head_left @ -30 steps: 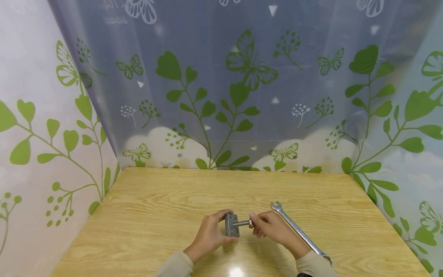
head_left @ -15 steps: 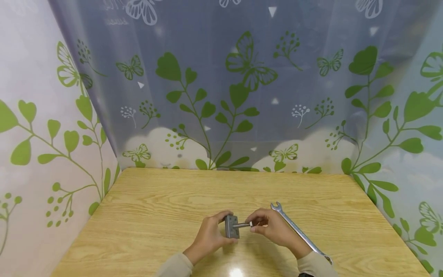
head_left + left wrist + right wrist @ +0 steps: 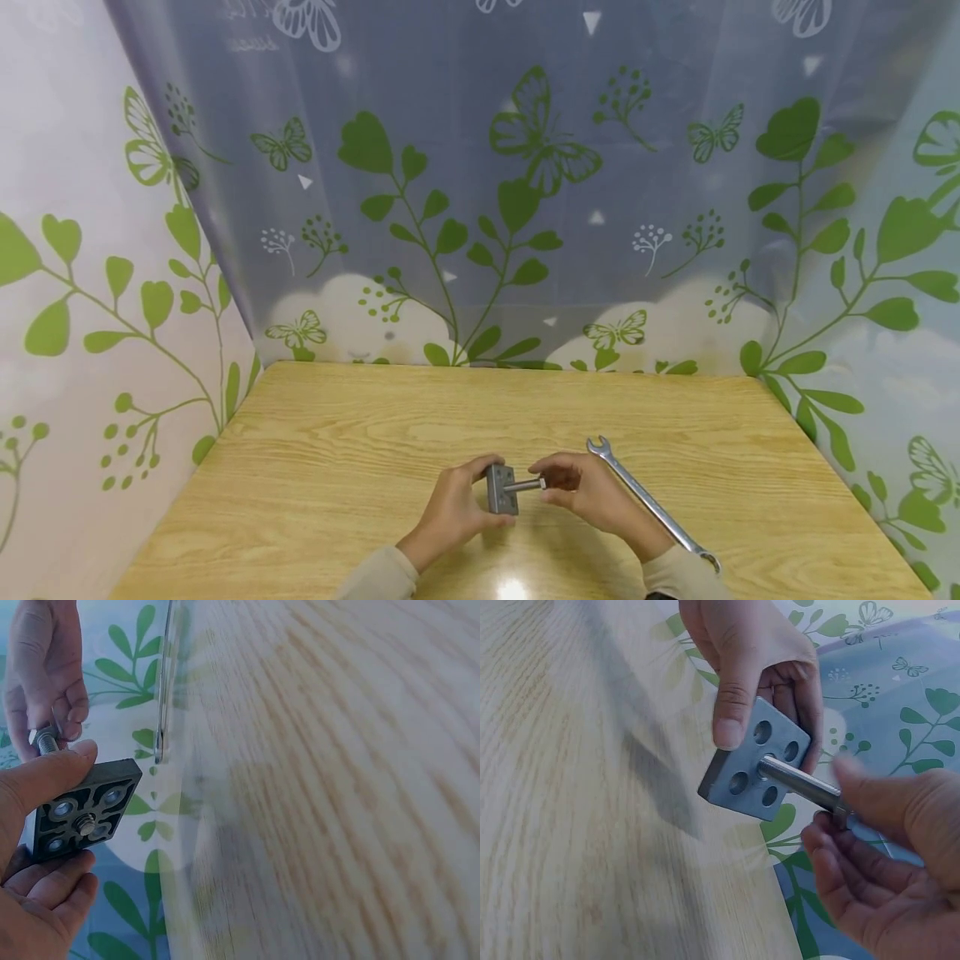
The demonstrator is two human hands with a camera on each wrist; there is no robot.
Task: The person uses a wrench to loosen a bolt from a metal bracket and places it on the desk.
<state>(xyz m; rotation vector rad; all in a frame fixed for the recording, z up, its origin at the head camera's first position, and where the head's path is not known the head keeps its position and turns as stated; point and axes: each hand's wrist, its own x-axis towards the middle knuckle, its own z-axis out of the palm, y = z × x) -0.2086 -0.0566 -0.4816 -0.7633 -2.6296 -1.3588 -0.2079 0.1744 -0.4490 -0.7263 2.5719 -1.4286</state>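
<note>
My left hand (image 3: 455,506) grips a square grey metal plate (image 3: 756,760) by its edges, thumb on one side and fingers on the other. The plate has several round holes around a central one. A long hex-head bolt (image 3: 802,784) runs through the centre, and its threaded tip pokes out of the plate's ribbed far face in the left wrist view. My right hand (image 3: 592,493) has its thumb and curled fingers about the bolt's head, the thumb blurred in the right wrist view. Both hands hold these parts above the table.
A silver combination wrench (image 3: 651,502) lies slantwise on the wood-grain table (image 3: 337,442), just right of my right hand, its lower end by the sleeve. Printed curtains with leaves and butterflies (image 3: 480,250) enclose the table at the back and sides.
The fingers of my right hand have shifted around the bolt's head, from a pinch with fingertips underneath to a looser curl over it. The left hand and plate stay nearly still.
</note>
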